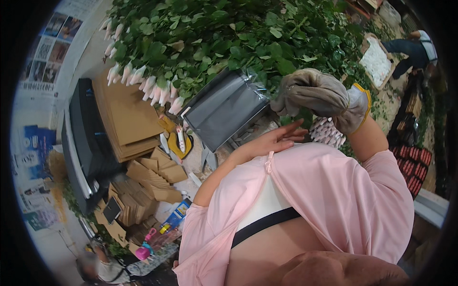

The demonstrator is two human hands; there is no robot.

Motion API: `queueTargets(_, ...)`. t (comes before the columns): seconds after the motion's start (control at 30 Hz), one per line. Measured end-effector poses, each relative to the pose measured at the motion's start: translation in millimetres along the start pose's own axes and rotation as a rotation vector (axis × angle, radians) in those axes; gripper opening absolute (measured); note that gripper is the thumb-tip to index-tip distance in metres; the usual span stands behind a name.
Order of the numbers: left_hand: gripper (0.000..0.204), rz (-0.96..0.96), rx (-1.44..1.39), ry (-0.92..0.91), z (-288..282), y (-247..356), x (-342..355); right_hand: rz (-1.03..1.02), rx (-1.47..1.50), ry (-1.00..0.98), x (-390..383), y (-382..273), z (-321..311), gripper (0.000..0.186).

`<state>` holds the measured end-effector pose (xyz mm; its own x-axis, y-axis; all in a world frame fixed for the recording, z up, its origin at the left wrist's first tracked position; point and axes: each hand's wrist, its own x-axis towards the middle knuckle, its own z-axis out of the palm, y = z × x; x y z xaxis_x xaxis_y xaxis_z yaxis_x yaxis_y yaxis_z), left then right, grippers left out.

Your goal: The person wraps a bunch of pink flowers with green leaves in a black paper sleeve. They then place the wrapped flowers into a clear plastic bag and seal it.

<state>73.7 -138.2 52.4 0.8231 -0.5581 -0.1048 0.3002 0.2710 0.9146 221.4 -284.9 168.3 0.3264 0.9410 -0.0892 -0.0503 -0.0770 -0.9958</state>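
Note:
My left hand (pixel 280 138) is bare and reaches rightward in front of my chest, its fingers stretched out and slightly apart. My right hand (pixel 317 95) wears a thick grey work glove with a yellow-edged cuff. Its fingers are curled closed, and what they hold, if anything, is hidden. A few green leaves (pixel 299 117) show between the two hands. Just below the glove is a tight cluster of pale pink flower buds (pixel 327 133). Behind the hands spreads a large heap of leafy flower stems (pixel 229 40), with whitish-pink buds (pixel 160 90) along its left edge.
A stack of clear plastic sleeves (pixel 226 109) on dark backing lies left of the glove. Further left are scissors (pixel 208 157), yellow-handled cutters (pixel 180 142), cardboard sheets (pixel 129 109) and folded cardboard pieces (pixel 155 176). Other people (pixel 415 47) are at the far right and lower left.

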Motion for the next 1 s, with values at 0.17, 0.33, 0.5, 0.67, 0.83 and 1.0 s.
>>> queueTargets(0.17,0.057,0.165,-0.235,0.05,-4.0,-21.4,-0.3,-0.051,-0.188,0.112,-3.2,9.7,5.6,0.02)
queueTargets(0.33,0.044,0.282,-0.737,0.2,-4.1,-12.3,-3.8,-0.141,0.136,-0.019,-2.7,-8.0,15.6,0.022)
queueTargets(0.5,0.067,0.408,-0.593,0.096,-13.8,9.3,-13.8,-0.266,0.338,-0.132,4.9,-54.1,23.6,0.021)
queueTargets(0.67,0.081,0.412,-0.527,0.161,-1.9,28.6,-33.0,-0.256,0.072,-0.011,-4.5,-18.1,5.6,0.02)
queueTargets(0.83,0.058,0.495,-0.717,0.305,-8.7,23.4,-36.8,-0.261,0.164,-0.114,-15.6,-6.2,12.1,0.017)
queueTargets(1.0,0.047,0.549,-0.766,0.423,-18.5,21.0,-32.9,-0.062,0.041,0.044,-29.0,-15.5,35.2,0.016)
